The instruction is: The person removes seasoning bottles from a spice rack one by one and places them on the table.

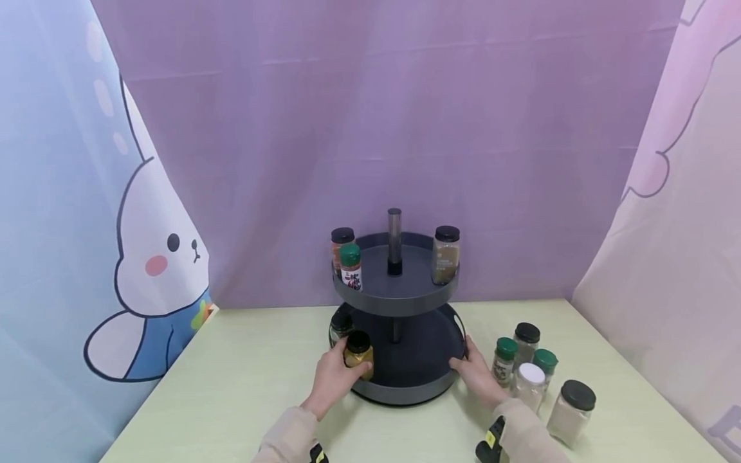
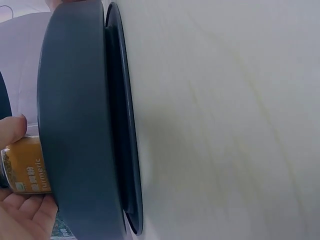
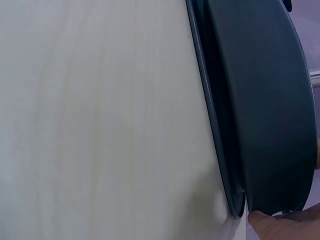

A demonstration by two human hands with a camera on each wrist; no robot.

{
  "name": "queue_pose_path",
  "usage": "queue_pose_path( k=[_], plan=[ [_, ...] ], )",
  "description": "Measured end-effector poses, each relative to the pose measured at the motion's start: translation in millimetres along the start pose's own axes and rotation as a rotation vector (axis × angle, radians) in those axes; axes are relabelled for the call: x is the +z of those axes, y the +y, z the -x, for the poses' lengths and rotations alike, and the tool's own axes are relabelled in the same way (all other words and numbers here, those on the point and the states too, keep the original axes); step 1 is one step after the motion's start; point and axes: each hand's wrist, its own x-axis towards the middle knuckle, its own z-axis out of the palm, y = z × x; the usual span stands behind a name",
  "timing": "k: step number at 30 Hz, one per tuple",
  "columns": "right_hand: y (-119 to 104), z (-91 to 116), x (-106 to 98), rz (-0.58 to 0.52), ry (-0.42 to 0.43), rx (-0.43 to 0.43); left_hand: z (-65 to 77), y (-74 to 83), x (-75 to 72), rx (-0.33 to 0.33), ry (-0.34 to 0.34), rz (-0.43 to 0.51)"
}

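A black two-tier rack stands on the counter [image 1: 243,386], its lower tray [image 1: 399,393] and upper tray [image 1: 399,305] joined by a central post [image 1: 395,241]. The left hand [image 1: 336,379] has a narrow grip on the turmeric jar [image 1: 359,363], thumb on one side and fingers on the other, at the front-left edge of the lower tray. Holding it by the sides probably leaves the base free to sit behind the wall; whether it bears on the tray floor cannot be told. The right hand [image 1: 479,376] pinches the lower tray's wall on the opposite side, thumb inside, likely to steady a rack that may swivel on its base disc [image 2: 129,115].

The raised walls presumably keep jars from sliding off, which would explain why they stand close to the edge. The loose containers are grouped beside the right forearm, seemingly to be within easy reach.

Ten containers can be counted. Three are on the upper tray: a reddish jar [image 1: 336,253], a green-capped shaker [image 1: 350,273] and a brown-powder jar [image 1: 446,260]. Two are at the lower tray: the turmeric one and a dark-capped jar [image 1: 341,323] behind it. Five stand on the counter: two green-capped bottles [image 1: 503,364], one white-capped jar [image 1: 529,387] and two black-capped jars [image 1: 570,415]. By lids, that makes six black, three green and one white.
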Motion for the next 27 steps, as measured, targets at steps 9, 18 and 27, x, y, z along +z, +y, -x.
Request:
queue_pose_path(
  k=[9, 18, 27],
  plan=[
    [1, 1, -1, -0.003, 0.003, 0.014, -0.1, 14.0, -6.7, 0.0, 0.006, 0.084],
    [0, 2, 0, 0.012, -0.002, 0.002, 0.4, 25.3, -16.5, 0.027, 0.068, 0.116],
    [-1, 1, 1, 0.017, 0.0, 0.01, 3.5, 19.7, -24.1, 0.054, 0.254, 0.158]
  ],
)
